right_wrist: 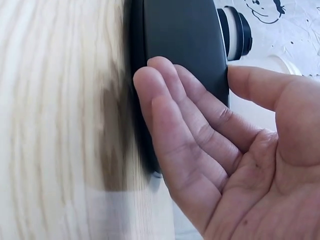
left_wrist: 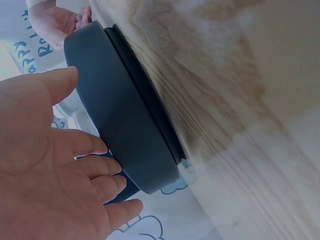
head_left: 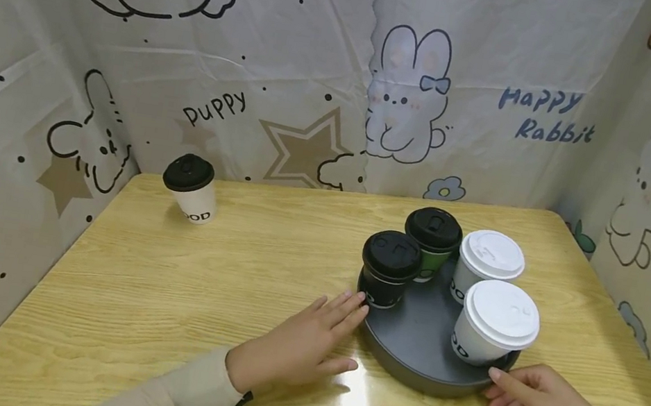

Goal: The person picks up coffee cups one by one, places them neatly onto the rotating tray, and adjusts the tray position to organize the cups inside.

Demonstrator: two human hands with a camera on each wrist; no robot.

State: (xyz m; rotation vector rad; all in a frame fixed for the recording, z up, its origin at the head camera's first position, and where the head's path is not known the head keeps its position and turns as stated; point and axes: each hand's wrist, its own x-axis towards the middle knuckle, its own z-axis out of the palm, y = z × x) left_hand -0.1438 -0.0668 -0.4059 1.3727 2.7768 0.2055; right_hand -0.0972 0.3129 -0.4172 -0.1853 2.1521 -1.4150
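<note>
the round dark tray carrying four lidded cups sat on the wooden surface, with the left hand flat and open against its left rim and the right hand, fingers straight, touching its right rim.

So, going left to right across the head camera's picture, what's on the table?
Lone white cup with black lid → left hand → black cup → green cup → two white-lidded cups → right hand.
</note>
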